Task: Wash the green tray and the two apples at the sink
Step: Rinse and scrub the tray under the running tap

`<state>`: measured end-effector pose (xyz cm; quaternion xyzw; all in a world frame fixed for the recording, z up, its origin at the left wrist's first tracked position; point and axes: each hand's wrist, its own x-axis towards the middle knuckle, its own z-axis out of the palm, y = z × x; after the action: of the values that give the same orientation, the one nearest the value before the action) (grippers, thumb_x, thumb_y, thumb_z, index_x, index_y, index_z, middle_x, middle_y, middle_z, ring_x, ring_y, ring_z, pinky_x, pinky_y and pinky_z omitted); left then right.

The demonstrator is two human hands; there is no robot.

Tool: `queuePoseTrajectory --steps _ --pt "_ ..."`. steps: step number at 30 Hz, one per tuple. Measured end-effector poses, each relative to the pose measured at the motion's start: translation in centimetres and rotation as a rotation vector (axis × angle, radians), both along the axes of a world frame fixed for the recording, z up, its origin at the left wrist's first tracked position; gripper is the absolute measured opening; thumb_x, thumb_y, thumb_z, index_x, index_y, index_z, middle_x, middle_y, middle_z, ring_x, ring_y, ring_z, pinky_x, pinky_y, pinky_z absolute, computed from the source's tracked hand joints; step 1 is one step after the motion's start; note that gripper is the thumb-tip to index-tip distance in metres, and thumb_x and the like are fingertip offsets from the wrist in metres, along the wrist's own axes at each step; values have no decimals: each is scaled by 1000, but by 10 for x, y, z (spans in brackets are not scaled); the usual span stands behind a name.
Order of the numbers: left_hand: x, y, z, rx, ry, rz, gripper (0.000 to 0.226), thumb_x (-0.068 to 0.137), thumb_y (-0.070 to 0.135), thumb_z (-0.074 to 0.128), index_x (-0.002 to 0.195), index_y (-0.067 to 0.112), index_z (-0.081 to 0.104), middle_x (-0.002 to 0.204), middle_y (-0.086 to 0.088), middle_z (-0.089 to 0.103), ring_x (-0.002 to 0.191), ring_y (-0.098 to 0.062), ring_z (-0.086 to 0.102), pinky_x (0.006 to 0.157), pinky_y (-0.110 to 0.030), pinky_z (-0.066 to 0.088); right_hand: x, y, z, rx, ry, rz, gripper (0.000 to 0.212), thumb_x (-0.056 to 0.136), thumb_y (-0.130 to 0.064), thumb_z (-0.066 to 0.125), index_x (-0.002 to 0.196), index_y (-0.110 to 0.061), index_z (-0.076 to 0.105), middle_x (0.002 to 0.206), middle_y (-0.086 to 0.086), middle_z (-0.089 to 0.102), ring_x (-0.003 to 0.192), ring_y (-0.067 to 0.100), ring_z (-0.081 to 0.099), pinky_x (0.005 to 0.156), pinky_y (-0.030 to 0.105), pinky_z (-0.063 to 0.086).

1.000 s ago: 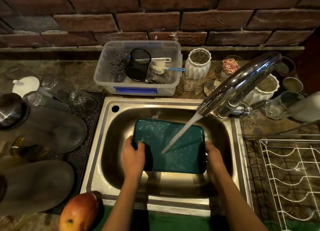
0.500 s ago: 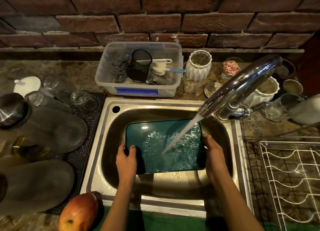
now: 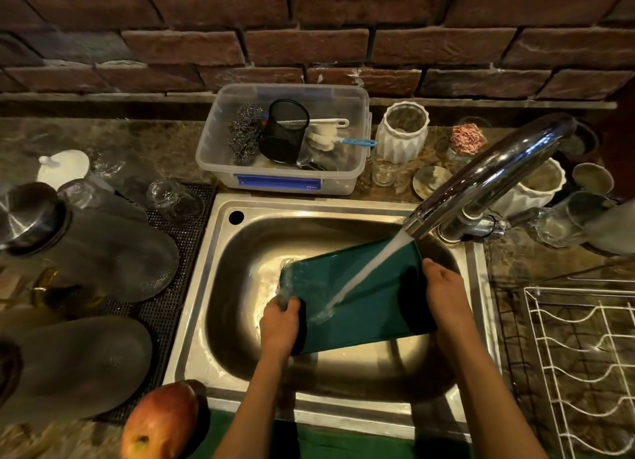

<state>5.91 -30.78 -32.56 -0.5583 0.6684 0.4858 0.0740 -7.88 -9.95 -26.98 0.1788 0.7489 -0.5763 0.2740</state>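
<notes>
Item: flat green plastic tray (image 3: 364, 297), stiff, light, wet and likely slippery; we gripped its short edges, left hand (image 3: 280, 324) and right hand (image 3: 443, 297) fingers curled round it.

You have the green tray (image 3: 364, 297) in the sink (image 3: 309, 207), a dark-green rounded rectangle, wet, tilted with its right end raised under the running water. One red-yellow apple (image 3: 159, 424) sits on the counter (image 3: 86, 438) by the sink's front-left corner.
</notes>
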Motion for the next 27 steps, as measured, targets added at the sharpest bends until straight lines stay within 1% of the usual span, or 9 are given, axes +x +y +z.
queuePoseTrajectory --steps 4,7,11,14,15,19,22,24,27 --pt "-3 -5 16 -107 -24 -81 34 95 29 56 119 5 61 112 -19 67 104 -38 62 89 -42 50 2 7 -24 81 -73 39 36 103 -39 41 91 -15 65 104 14 67 101 33 62 92 51 52" --pt "-7 -5 33 -236 2 -114 33 95 32 56 120 9 59 110 -15 68 102 -37 63 80 -36 46 6 7 -40 87 -143 49 38 104 -36 40 116 -8 62 121 20 63 111 37 59 101 55 47" --pt "-6 -5 55 -395 120 -142 35 96 33 55 128 18 56 111 -6 67 97 -25 63 76 -33 45 18 3 -53 -11 -291 6 47 104 -40 38 137 -9 49 133 17 57 120 37 55 101 56 46" --pt "-3 -5 67 -482 210 -171 39 96 35 53 133 24 52 118 -1 64 103 -23 62 81 -40 52 32 1 -57 -181 -374 -67 43 104 -49 33 123 -19 57 113 4 67 103 28 65 70 43 54" --pt "-2 -4 70 -500 228 -170 41 95 36 53 135 25 51 122 0 63 108 -23 62 86 -44 53 36 0 -57 -221 -391 -88 44 103 -51 33 118 -20 60 108 2 71 98 26 68 65 40 54" --pt "5 -6 71 -498 272 -109 45 94 37 52 138 27 49 128 0 63 113 -23 60 94 -49 52 42 -5 -54 -290 -333 -159 46 103 -51 33 115 -18 63 111 8 72 100 29 69 68 41 56" --pt "11 -12 61 -386 318 -6 42 96 32 55 138 27 49 118 2 63 108 -21 59 88 -40 51 42 -5 -44 -291 -226 -184 42 103 -47 38 120 -19 64 110 8 74 95 27 72 62 36 59" --pt "13 -17 51 -294 328 74 42 97 29 56 139 24 50 118 -1 62 105 -19 58 86 -34 48 41 -3 -35 -276 -132 -178 35 102 -41 42 114 -22 69 105 4 76 94 23 74 65 34 59" --pt "15 -20 33 -136 289 173 42 98 27 56 139 19 50 124 -9 59 111 -29 59 97 -48 51 37 -2 -16 -233 10 -155 30 102 -37 44 101 -28 73 98 -3 78 95 19 73 72 31 54"
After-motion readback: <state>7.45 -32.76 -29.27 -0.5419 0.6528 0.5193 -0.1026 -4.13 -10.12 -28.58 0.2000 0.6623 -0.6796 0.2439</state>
